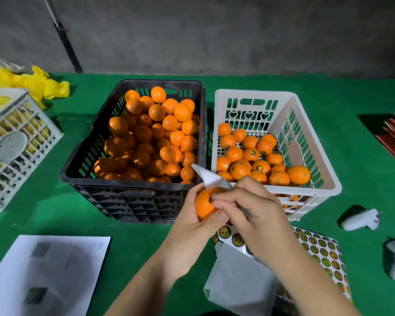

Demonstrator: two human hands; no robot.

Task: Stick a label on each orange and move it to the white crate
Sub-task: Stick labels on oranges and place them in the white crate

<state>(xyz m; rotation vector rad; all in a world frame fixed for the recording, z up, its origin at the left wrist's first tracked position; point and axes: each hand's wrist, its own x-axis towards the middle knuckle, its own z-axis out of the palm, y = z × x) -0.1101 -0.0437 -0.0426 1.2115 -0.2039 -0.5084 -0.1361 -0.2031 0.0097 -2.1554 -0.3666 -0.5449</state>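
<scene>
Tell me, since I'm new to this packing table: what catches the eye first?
The black crate heaped with oranges at centre, and beside it on the right the white crate, partly filled. In front, the left hand holds an orange while the right hand works at it.

Both bare forearms reach in from the lower edge and meet near the middle. The left hand [192,215] is cupped, palm turned inward, fingers curled and thumb forward in a grip. The right hand [246,208] lies over it from the right, fingertips bent and pressed against what the left holds.
</scene>
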